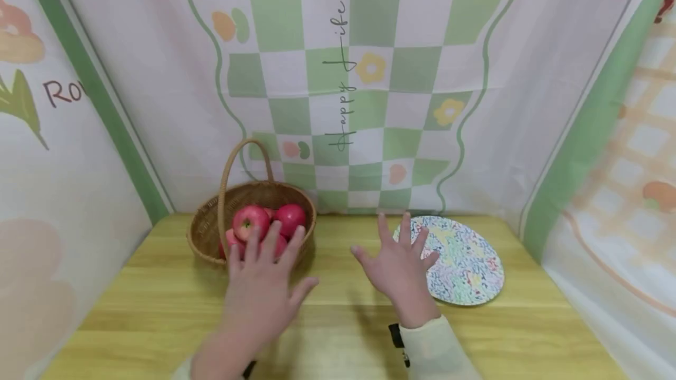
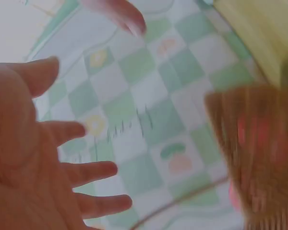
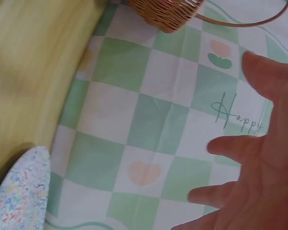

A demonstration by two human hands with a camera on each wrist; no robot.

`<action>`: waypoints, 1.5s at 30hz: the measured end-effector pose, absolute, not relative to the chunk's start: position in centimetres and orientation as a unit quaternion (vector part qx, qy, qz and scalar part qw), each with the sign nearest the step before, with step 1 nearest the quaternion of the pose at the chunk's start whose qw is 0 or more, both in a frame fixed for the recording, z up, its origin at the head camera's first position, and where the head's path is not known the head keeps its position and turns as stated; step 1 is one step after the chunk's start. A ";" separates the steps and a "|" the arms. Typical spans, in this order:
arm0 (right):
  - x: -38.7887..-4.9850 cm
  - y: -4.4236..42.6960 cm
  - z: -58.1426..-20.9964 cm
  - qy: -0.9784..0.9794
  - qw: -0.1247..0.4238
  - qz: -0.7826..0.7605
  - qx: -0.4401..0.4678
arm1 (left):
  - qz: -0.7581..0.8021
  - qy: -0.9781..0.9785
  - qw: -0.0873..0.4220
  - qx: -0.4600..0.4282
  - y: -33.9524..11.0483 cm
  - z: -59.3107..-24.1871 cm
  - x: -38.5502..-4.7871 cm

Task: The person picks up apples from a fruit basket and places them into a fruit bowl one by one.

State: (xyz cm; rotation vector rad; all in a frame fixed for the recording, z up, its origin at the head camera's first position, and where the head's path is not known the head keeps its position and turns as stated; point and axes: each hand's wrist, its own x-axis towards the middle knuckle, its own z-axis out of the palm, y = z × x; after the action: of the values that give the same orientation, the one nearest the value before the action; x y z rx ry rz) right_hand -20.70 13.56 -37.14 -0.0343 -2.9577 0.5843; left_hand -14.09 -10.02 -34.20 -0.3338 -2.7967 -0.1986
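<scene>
My left hand [image 1: 259, 289] hovers in front of the wicker basket [image 1: 203, 230], fingers spread and straight, holding nothing. Inside the basket lie several red apples [image 1: 250, 223], some partly hidden behind my fingers in the head view. To the right, my right hand [image 1: 398, 268] is also raised with spread fingers and an empty palm. It overlaps the left edge of a speckled oval board [image 1: 465, 263] in the head view. In the left wrist view, the basket [image 2: 259, 158] is blurred. The right wrist view shows the board [image 3: 24, 196] and part of the basket [image 3: 165, 12] apart from that hand.
A wooden table [image 1: 338, 333] carries the basket at its back left and the board at its back right. Behind it hangs a green-and-white checked cloth [image 1: 327, 81]. Printed fabric walls [image 1: 100, 192] close off both sides. The basket's tall handle [image 1: 224, 192] arches upward.
</scene>
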 end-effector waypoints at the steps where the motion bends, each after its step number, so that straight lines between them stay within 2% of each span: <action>1: -20.8 13.6 -37.0 -0.977 0.071 0.203 -0.005 | -0.085 -0.973 0.179 -0.116 -11.0 -33.9 -14.0; 4: -21.2 13.7 -36.7 -0.962 0.097 0.256 0.021 | -0.152 -0.955 0.233 -0.105 -14.1 -33.2 -14.1; 7: -21.7 13.6 -36.5 -0.934 0.107 0.339 0.041 | -0.234 -0.942 0.234 -0.061 -17.2 -32.6 -14.7; 11: -22.1 13.4 -36.3 -0.885 0.107 0.450 0.054 | -0.311 -0.933 0.179 -0.003 -20.9 -33.0 -16.1; 16: -22.5 12.6 -36.1 -0.842 0.102 0.524 0.081 | -0.412 -0.904 0.111 -0.005 -23.3 -35.5 -18.4; 21: -23.4 10.9 -36.2 -0.794 0.085 0.588 0.129 | -0.515 -0.855 0.063 -0.010 -23.3 -37.9 -19.9; 27: -24.1 8.3 -36.5 -0.722 0.044 0.669 0.173 | -0.481 -0.876 0.018 0.033 -22.4 -39.3 -20.6; 33: -24.0 5.4 -36.3 -0.709 0.006 0.676 0.201 | -0.485 -0.872 0.037 0.059 -21.7 -39.8 -20.9; 40: -23.8 4.0 -36.2 -0.745 0.052 0.624 0.229 | -0.483 -0.869 0.063 0.084 -20.9 -40.5 -21.3; 45: -23.6 3.7 -36.3 -0.728 0.030 0.636 0.254 | -0.484 -0.868 0.063 0.087 -20.7 -40.7 -21.1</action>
State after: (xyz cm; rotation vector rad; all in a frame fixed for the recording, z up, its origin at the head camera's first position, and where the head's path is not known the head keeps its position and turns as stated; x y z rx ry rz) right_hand -23.56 3.70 -36.28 0.7833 -2.2433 1.9620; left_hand -21.11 -20.67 -40.71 0.2622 -2.6235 -1.4626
